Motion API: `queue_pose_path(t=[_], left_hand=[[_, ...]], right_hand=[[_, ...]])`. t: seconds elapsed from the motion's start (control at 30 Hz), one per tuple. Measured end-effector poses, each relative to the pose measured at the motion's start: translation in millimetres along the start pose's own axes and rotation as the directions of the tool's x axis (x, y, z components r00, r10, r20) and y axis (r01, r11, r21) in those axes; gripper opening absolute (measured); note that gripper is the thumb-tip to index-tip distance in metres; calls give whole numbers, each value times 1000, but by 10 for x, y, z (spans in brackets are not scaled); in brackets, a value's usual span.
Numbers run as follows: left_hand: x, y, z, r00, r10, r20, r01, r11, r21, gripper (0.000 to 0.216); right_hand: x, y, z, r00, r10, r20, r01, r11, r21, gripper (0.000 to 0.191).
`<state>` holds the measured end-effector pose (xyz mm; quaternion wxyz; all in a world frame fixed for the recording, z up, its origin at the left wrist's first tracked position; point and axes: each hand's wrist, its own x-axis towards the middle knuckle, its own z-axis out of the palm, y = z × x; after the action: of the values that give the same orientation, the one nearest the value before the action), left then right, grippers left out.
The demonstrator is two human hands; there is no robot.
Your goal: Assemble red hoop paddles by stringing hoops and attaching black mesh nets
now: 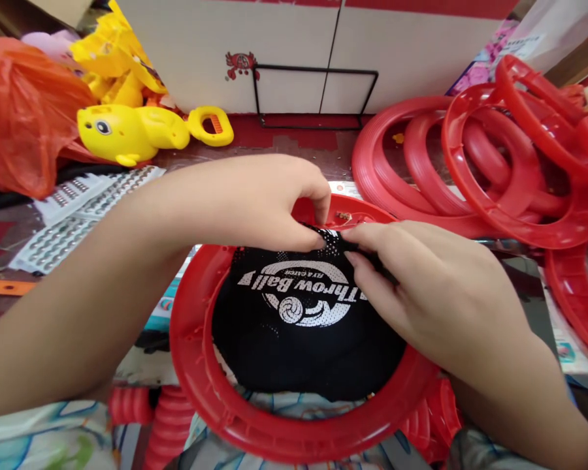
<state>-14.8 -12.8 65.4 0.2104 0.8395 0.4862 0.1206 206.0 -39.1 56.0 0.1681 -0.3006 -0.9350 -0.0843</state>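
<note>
A red plastic ring (304,434) lies tilted near my lap, its far side by the table edge. Inside it is a round black cloth (304,362) with a white "Throw Ball" print, upside down from where I look. My left hand (279,196) reaches over the far rim, thumb pressed on the cloth's far edge and index finger curled down beside it. My right hand (416,281) pinches the same edge just to the right, thumb and fingertips together. Both hands' fingertips nearly meet. What lies under the fingertips is hidden.
Red rings (396,163) are piled at right. Yellow toy figures (132,134) and an orange plastic bag (24,111) stand at left, near trays of small metal parts (61,238). A black wire stand (316,68) sits before a white box (294,32).
</note>
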Motion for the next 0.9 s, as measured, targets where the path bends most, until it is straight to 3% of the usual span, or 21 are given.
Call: queue_pose_path(t=[0.1,0.3,0.63,0.9], left_hand=[[-65,14,57,998,11,-55,-14,998,-59,17],[-155,87,98,980,-134,-149,95,966,-242,15],[-122,115,97,972,-175,-159,137,965,-223,17],[-113,118,141,964,-173,-203,133,971,-199,17]], right_hand=[[15,21,29,998,-51,-22,51,999,8,25],[38,104,143,996,-30,-80,36,997,74,23],[40,132,207,988,-61,-143,79,990,120,21],[34,106,200,981,-70,-183,78,996,41,22]])
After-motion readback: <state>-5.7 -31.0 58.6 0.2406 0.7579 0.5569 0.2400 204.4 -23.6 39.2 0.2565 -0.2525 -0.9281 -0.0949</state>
